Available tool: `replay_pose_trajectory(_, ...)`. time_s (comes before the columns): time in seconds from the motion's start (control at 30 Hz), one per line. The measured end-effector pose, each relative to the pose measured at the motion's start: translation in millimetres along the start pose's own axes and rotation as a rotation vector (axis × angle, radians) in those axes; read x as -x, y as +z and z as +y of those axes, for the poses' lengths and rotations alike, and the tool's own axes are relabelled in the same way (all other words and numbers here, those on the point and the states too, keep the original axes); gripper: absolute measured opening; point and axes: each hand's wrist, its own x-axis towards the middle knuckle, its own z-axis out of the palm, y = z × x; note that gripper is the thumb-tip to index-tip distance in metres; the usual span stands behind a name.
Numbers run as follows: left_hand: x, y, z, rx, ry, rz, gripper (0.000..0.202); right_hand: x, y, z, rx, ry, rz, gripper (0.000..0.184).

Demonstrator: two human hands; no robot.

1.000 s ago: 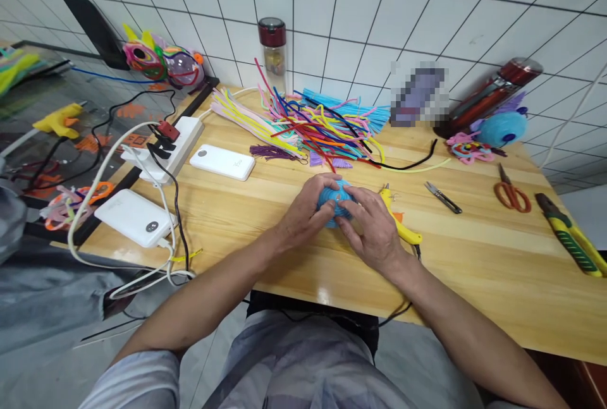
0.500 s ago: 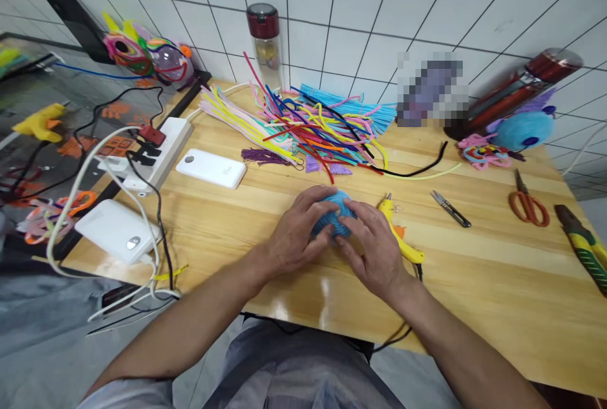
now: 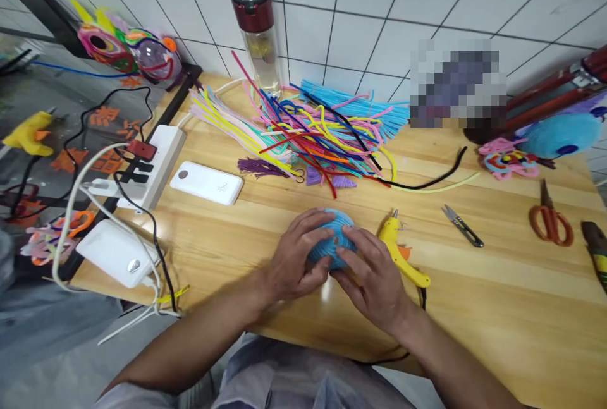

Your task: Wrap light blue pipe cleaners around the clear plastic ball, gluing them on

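Note:
A round blue ball [image 3: 334,232], coiled from fuzzy stems, is held between both hands just over the wooden table [image 3: 227,238]. My left hand [image 3: 301,254] wraps its left side, thumb along the lower edge. From the right, my right hand [image 3: 372,270] grips it with bent fingers, some of them near a small hole in its face. A yellow glue gun [image 3: 402,251] lies right beside my right hand, its nozzle pointing away from me. The underside of the ball is hidden by the hands.
Behind the hands spreads a pile of coloured pipe cleaners [image 3: 313,131]. A bottle [image 3: 258,42] stands against the tiled wall. Thread snips [image 3: 462,225] and orange-handled scissors [image 3: 550,219] lie to the right. At left are a power strip [image 3: 159,162], cables and white power banks [image 3: 207,183].
The view has shifted, so the table items appear displaced. Both hands still hold the blue ball; its face with the small hole now shows more plainly.

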Motion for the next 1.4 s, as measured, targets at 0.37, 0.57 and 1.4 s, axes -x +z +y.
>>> replay_pose_trajectory(0.37,-7.9,2.1,11.7,0.287,-0.418,0.077,0.016,-0.2,7.6,-1.1,0.122,-0.099,0.046,0.039)
replay_pose_trajectory(0.57,-11.1,2.4,6.5,0.335,-0.417,0.089,0.017,-1.4,10.1,2.6,0.146,-0.148,0.077,0.044)
replay_pose_trajectory(1.4,-12.2,10.6,0.9,0.628,-0.460,0.050,0.106,-0.8,19.0,18.0,0.196,-0.057,0.205,0.108)
